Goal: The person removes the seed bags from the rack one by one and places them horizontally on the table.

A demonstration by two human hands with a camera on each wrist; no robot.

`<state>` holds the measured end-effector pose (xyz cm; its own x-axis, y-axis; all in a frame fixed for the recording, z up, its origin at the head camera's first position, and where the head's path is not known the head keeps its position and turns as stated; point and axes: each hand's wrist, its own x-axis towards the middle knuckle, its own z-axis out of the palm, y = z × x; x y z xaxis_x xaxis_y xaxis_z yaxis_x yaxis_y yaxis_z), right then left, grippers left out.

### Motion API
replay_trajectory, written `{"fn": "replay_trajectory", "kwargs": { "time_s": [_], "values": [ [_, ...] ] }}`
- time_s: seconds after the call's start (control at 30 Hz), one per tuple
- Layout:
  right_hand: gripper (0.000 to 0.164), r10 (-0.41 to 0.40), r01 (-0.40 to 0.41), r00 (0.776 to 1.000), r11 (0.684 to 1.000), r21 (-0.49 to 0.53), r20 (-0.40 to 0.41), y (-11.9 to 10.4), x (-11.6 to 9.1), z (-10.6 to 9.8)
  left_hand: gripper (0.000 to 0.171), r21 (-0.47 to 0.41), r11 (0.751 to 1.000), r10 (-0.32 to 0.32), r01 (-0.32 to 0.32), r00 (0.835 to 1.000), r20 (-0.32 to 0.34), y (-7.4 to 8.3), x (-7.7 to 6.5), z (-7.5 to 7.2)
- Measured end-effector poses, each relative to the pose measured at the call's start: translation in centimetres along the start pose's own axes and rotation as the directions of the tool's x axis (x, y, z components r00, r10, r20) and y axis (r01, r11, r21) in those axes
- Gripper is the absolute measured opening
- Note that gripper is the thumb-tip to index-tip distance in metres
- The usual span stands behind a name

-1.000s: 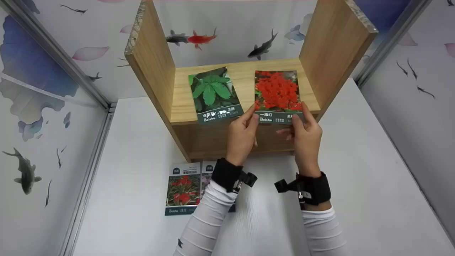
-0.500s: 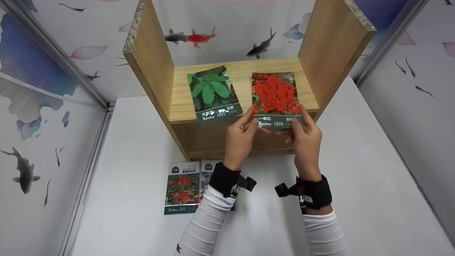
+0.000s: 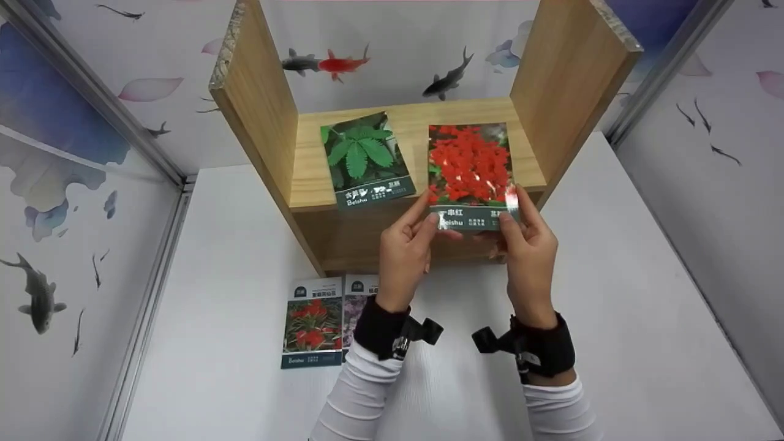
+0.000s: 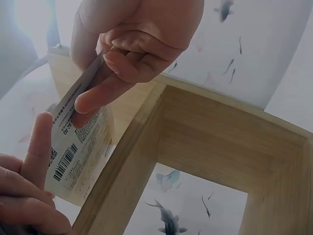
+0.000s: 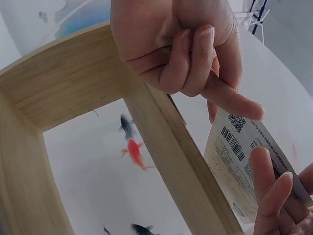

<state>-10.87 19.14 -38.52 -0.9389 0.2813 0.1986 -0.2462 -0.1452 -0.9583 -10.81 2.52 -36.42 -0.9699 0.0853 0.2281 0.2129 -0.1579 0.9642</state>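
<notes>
Both hands hold a seed packet with red flowers [image 3: 470,165] by its lower corners, thumbs on the front and fingers behind. The left hand [image 3: 404,260] pinches the left corner; the right hand [image 3: 531,266] pinches the right one. In the head view the packet overlaps the front edge of a wooden shelf board [image 3: 409,130]. Its printed back with a barcode shows in the left wrist view [image 4: 73,169] and the right wrist view [image 5: 227,166]. Left of it, a seed packet with green leaves [image 3: 361,159] lies slightly turned on the board.
Tall side panels [image 3: 260,116] of the wooden shelf unit rise left and right of the board. On the white table [image 3: 233,257], a packet with red blooms [image 3: 312,324] lies beside a purple-flowered packet [image 3: 354,312], partly hidden by the left arm.
Both hands have drawn the red-flowered packet toward the person and slightly left, so more of it reaches past the board's front edge. The green-leaved packet stays in place on the board.
</notes>
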Motion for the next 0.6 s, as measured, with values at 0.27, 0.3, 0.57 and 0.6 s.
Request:
{"fn": "replay_trajectory", "kwargs": {
  "time_s": [0.27, 0.3, 0.57, 0.6],
  "values": [
    [0.055, -0.014, 0.011, 0.996, 0.999, 0.035, 0.085, -0.5, -1.2, 0.4, 0.044, -0.081, 0.997, -0.021, 0.019, 1.0, -0.022, 0.3, -1.7, -0.8],
    [0.055, -0.013, 0.01, 0.995, 0.999, 0.031, 0.096, -0.5, -1.4, 0.4, 0.044, -0.084, 0.996, -0.026, 0.023, 0.999, -0.028, 0.3, -1.9, -0.9],
    [0.058, 0.009, -0.011, 0.991, 1.0, 0.011, 0.136, -1.0, -2.8, 0.4, 0.044, -0.125, 0.992, -0.022, 0.016, 0.999, -0.045, -0.1, -3.1, -1.3],
    [0.057, 0.01, -0.011, 0.991, 1.0, 0.007, 0.135, -1.1, -2.9, 0.4, 0.044, -0.129, 0.991, -0.02, 0.014, 0.999, -0.046, -0.4, -3.2, -1.4]
  ]
}}
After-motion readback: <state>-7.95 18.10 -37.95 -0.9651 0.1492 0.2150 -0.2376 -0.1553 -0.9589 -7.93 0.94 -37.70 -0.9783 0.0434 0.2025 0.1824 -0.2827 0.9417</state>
